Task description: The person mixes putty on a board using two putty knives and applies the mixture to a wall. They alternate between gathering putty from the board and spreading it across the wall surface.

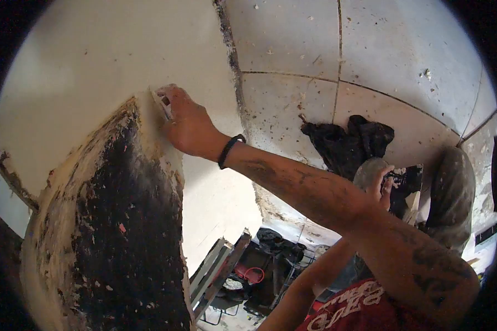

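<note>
black wristband (230, 150), tattooed right forearm (309, 190), red shirt (359, 309) with white lettering, dusty grey trousers (453, 187)

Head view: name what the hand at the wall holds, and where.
The right hand pinches a small plaster-smeared flat scraper at its rear end.

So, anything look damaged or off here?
Yes: a large dark patch on the wall, with ragged, flaking edges, just below the right hand holding a scraper. Floor tiles are spattered with debris.
</note>
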Demonstrator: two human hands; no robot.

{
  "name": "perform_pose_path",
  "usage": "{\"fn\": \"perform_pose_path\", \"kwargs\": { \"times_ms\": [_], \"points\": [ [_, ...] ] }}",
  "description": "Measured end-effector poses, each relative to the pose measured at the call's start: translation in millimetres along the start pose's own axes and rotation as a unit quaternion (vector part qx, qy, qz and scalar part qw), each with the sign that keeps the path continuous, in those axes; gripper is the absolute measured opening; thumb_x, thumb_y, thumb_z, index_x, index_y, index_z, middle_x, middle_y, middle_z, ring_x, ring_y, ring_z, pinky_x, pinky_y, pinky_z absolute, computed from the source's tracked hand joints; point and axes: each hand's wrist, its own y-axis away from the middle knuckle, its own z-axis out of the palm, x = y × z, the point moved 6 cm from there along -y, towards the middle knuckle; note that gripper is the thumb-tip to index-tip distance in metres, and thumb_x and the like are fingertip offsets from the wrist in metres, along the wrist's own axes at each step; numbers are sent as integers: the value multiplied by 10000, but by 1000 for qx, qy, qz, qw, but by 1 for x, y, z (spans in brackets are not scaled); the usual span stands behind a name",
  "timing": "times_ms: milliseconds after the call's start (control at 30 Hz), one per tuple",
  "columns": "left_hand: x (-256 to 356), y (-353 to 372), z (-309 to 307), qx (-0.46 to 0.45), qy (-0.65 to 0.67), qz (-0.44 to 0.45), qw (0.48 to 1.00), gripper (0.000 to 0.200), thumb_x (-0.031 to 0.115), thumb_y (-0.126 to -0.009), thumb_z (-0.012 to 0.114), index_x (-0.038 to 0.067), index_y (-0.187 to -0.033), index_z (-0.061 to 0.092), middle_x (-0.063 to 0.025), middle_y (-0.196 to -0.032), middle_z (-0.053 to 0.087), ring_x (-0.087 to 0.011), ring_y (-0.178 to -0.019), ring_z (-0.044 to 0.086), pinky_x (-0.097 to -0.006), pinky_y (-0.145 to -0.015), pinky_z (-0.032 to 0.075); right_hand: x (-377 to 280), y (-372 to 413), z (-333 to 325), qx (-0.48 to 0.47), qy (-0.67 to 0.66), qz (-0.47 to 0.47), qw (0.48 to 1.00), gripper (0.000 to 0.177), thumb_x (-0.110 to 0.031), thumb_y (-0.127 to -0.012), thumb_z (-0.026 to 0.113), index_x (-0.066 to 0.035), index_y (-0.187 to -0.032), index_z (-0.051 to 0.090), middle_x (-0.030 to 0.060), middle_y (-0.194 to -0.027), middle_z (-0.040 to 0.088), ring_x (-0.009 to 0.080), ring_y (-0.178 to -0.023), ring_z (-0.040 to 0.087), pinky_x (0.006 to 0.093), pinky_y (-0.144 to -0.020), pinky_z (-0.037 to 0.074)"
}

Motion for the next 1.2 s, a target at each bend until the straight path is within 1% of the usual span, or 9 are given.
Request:
{"fn": "perform_pose_path", "kwargs": {
  "times_ms": [333, 600, 700, 767, 833, 933, 1000, 1133, 1200],
  "points": [
    [25, -5, -8, 59, -75, 158, 983, 290, 145, -926, 442, 97, -1204, 509, -121, -1169, 538, -264, -1053, 506, -325, -913, 381, -38, 28, -6, -41, -58, -48, 996, 487, -25, -729, 530, -69, -1191, 383, 204, -1102, 475, 399, -991, 511, 442, -825, 446],
    [-9, -12, 2, 66, 3, 124, 990, 472, 444, -900, 448, 22, -1070, 574, -85, -1091, 565, -186, -856, 536, -347, -801, 413, -90, 110, -103, -182, -182, 27, 966, 606, 98, -678, 525, -75, -1250, 422, 87, -1137, 500, 222, -1097, 502, 339, -957, 371],
    [-56, -22, 5, 50, -266, 94, 958, 445, 383, -859, 524, 7, -1097, 550, -137, -1008, 577, -254, -946, 531, -343, -852, 400, -123, 116, -171, -223, -3, -41, 974, 459, 84, -646, 532, -75, -1072, 590, 84, -992, 599, 225, -1049, 557, 353, -1051, 291],
    [-2, 0, 0, 100, -93, 106, 985, 505, 438, -827, 567, 17, -1106, 552, -94, -954, 562, -216, -886, 526, -336, -820, 411, -162, 128, -210, -239, 305, -357, 850, 304, 45, -642, 552, -75, -901, 655, 85, -843, 641, 238, -985, 588, 386, -1048, 301],
    [13, 8, 1, 69, 119, 151, 979, 587, 499, -794, 605, 19, -1127, 546, -48, -921, 539, -176, -839, 516, -338, -805, 418, -213, 139, -250, -233, 375, -387, 810, 229, 15, -643, 564, -68, -830, 666, 93, -780, 645, 251, -916, 607, 400, -1034, 311],
    [1, 22, -6, 95, 147, 232, 957, 420, 342, -900, 463, 10, -1156, 492, -45, -956, 542, -141, -900, 524, -328, -824, 440, -278, 180, -311, -204, 423, -445, 763, 274, 4, -666, 581, -68, -925, 635, 112, -835, 636, 267, -924, 587, 387, -988, 349],
    [5, 37, 6, 97, 253, 205, 940, 471, 366, -861, 567, -3, -1148, 513, -29, -942, 535, -149, -871, 518, -325, -822, 428, -318, 217, -357, -182, 409, -493, 746, 326, 4, -689, 596, -71, -1006, 607, 123, -884, 627, 276, -973, 555, 377, -946, 387],
    [42, 104, 36, 66, 415, 219, 881, 348, 177, -838, 541, 8, -1140, 499, -75, -973, 555, -176, -896, 557, -324, -790, 469, -297, 291, -450, -82, 113, -193, 971, 624, 114, -697, 517, -75, -1282, 411, 133, -878, 644, 224, -833, 613, 358, -800, 491],
    [59, 139, 46, 99, 444, 265, 850, 329, 76, -827, 476, 22, -1151, 480, -93, -997, 565, -184, -901, 570, -331, -769, 492, -285, 329, -449, -73, -88, -40, 993, 749, 151, -729, 479, -97, -1396, 246, 135, -903, 643, 179, -760, 626, 325, -746, 520]
  ]
}}
